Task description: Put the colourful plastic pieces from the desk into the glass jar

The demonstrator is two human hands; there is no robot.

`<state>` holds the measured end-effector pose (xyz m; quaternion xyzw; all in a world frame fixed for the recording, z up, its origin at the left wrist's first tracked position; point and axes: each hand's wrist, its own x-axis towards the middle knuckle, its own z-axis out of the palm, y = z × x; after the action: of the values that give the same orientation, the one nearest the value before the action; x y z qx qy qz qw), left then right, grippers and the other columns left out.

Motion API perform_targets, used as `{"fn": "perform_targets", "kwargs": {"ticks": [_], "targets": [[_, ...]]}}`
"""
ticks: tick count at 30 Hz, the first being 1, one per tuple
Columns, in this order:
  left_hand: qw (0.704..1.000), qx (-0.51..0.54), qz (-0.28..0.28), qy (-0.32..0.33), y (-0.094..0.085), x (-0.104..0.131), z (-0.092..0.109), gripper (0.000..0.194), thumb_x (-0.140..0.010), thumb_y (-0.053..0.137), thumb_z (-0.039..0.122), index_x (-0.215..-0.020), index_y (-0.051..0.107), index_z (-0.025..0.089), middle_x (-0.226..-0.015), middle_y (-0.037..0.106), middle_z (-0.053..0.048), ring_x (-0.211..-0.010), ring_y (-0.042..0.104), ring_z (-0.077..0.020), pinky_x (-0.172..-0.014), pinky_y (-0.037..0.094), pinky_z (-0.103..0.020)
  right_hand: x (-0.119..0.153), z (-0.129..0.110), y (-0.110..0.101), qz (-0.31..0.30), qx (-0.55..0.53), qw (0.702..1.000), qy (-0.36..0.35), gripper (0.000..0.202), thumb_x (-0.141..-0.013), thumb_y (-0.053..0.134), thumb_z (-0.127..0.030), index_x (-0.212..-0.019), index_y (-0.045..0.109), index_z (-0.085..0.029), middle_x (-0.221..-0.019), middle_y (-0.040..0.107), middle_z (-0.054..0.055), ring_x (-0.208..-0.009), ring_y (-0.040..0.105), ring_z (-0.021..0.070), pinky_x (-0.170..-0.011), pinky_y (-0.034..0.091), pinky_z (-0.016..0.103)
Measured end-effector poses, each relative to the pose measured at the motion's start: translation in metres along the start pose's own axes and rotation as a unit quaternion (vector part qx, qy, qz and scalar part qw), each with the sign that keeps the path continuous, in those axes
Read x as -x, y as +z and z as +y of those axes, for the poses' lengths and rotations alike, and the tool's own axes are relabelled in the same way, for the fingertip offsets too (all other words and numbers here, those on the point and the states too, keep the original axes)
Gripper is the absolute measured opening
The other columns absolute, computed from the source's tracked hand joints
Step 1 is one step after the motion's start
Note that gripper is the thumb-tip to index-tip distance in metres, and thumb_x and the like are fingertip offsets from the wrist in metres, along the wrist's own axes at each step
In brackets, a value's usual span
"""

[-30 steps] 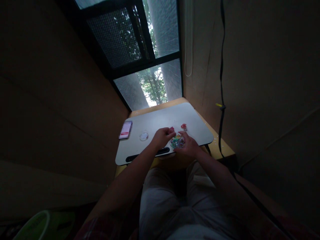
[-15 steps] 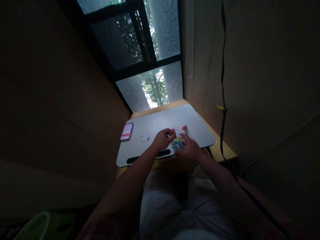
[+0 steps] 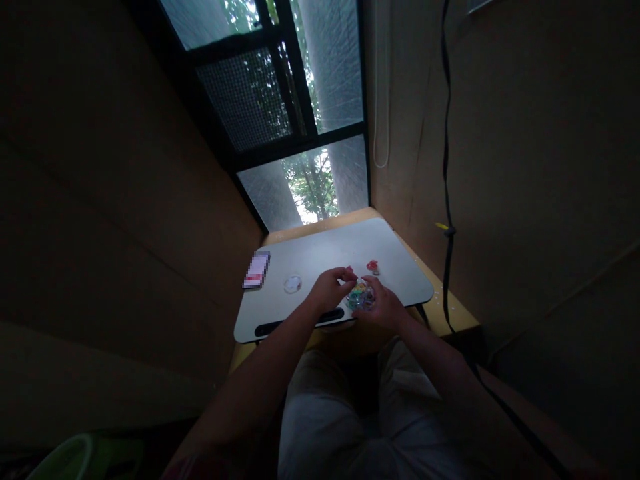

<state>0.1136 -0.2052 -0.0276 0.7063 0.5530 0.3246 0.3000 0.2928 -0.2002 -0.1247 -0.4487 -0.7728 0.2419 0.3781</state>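
A small clear round container (image 3: 359, 297) full of colorful bits, green, yellow and purple, is held by my right hand (image 3: 384, 305) near the front edge of the white lap table (image 3: 320, 247). My left hand (image 3: 331, 291) is at the container's upper left side, its fingers pinched together; what is between them is too small to make out. A pink item (image 3: 350, 271) lies just beyond the left fingertips. Behind my right hand sits a small red cluster (image 3: 373, 266), with a pale bit beside it.
On the table's left are a phone (image 3: 257, 270) and a round clear lid-like piece (image 3: 293, 284). A dark slot (image 3: 270, 328) runs along the front edge. A window (image 3: 305, 180) stands behind, and a black strap (image 3: 445, 133) hangs at right.
The whole view has shifted, so the table and hands appear slightly lower. My right hand still holds the container, and my left fingers stay beside it.
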Motion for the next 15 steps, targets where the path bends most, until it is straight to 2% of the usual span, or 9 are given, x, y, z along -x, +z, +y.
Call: {"fn": "perform_targets", "kwargs": {"ticks": [5, 10, 15], "targets": [[0.999, 0.039, 0.022, 0.000, 0.001, -0.002, -0.001, 0.026, -0.081, 0.063, 0.037, -0.093, 0.072, 0.016, -0.084, 0.073, -0.005, -0.073, 0.063, -0.0135, -0.069, 0.047, -0.025, 0.000, -0.001, -0.001, -0.002, 0.011, 1.000, 0.014, 0.089, -0.058, 0.081, -0.051, -0.132, 0.041, -0.023, -0.101, 0.068, 0.008, -0.085, 0.067, 0.0259, -0.073, 0.051, 0.035], [0.989, 0.119, 0.065, -0.055, 0.005, -0.009, -0.005, 0.032, -0.085, 0.057, 0.044, -0.085, 0.069, 0.015, -0.085, 0.072, -0.007, -0.062, 0.059, -0.0114, -0.058, 0.045, -0.024, 0.000, -0.002, -0.002, -0.005, 0.003, 1.000, 0.016, 0.089, -0.057, 0.082, -0.051, -0.131, 0.041, -0.023, -0.104, 0.068, 0.009, -0.083, 0.067, 0.0249, -0.071, 0.051, 0.034], [0.964, 0.215, 0.085, -0.131, 0.008, -0.012, -0.001, 0.033, -0.085, 0.058, 0.045, -0.084, 0.068, 0.013, -0.082, 0.071, -0.008, -0.057, 0.055, -0.0085, -0.052, 0.041, -0.021, 0.000, -0.001, -0.001, -0.008, 0.004, 1.000, 0.012, 0.089, -0.057, 0.082, -0.052, -0.130, 0.041, -0.023, -0.106, 0.067, 0.009, -0.086, 0.067, 0.0254, -0.074, 0.051, 0.035]]}}
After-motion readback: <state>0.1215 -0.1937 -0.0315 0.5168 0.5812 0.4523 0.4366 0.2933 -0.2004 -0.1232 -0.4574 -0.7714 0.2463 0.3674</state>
